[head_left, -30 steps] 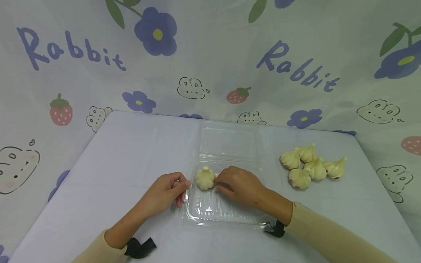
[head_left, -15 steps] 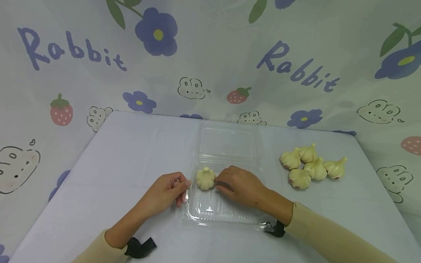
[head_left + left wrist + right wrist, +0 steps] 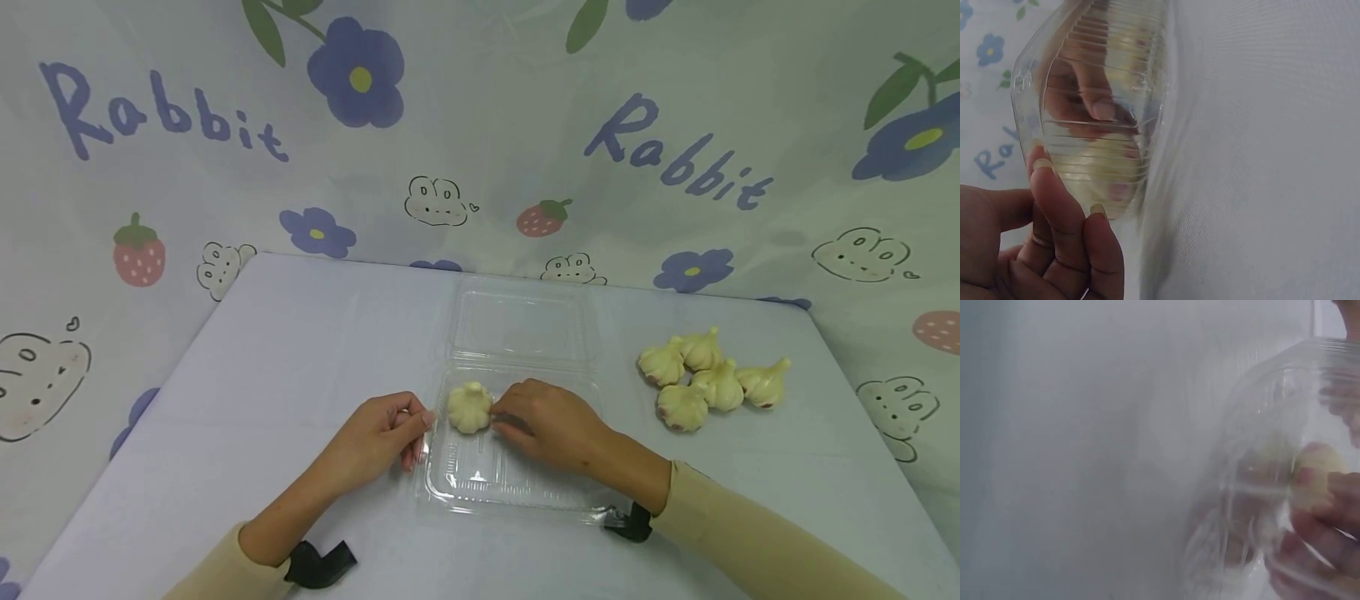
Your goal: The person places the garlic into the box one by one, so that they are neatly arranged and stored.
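A pale garlic bulb [image 3: 469,408] sits in the back left part of the base of a clear plastic clamshell container [image 3: 480,497], its stem pointing up. My right hand [image 3: 551,423] reaches into the base, with curled thumb and fingertips holding the bulb by its right side. At the container's left rim, my left hand [image 3: 386,432] pinches the edge between thumb and fingers. The left wrist view shows the bulb [image 3: 1100,169] and the right hand through the ribbed clear wall. Through the plastic in the right wrist view, fingers [image 3: 1316,534] meet the blurred bulb.
Several more garlic bulbs [image 3: 718,385] lie in a group on the white tablecloth, right of the container. The container's lid [image 3: 523,325] lies folded back toward the printed curtain [image 3: 480,125] behind the table.
The garlic bulb has shifted very slightly right, and its stem now leans a little more to the right. Both hands stay in nearly the same places.
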### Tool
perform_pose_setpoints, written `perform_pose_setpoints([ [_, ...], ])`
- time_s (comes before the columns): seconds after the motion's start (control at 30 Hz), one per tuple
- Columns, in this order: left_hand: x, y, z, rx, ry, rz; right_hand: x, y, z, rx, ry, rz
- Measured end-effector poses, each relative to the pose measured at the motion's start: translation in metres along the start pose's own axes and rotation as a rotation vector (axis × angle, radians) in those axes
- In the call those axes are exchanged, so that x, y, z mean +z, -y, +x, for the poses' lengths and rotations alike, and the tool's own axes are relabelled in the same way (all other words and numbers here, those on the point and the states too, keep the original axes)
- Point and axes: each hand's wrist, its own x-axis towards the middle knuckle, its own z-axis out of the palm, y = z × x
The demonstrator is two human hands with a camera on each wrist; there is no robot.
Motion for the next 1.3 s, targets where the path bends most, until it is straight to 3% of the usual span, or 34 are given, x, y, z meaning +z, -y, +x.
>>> perform_pose_setpoints([
  [0.87, 0.0, -0.002, -0.001, -0.003, 0.0, 0.018, -0.011, -0.001, -0.008, 0.001, -0.011, -0.044],
  [1.3, -0.001, -0.002, -0.002, 0.004, 0.003, 0.024, -0.032, 0.002, -0.016, 0.043, -0.029, -0.048],
])
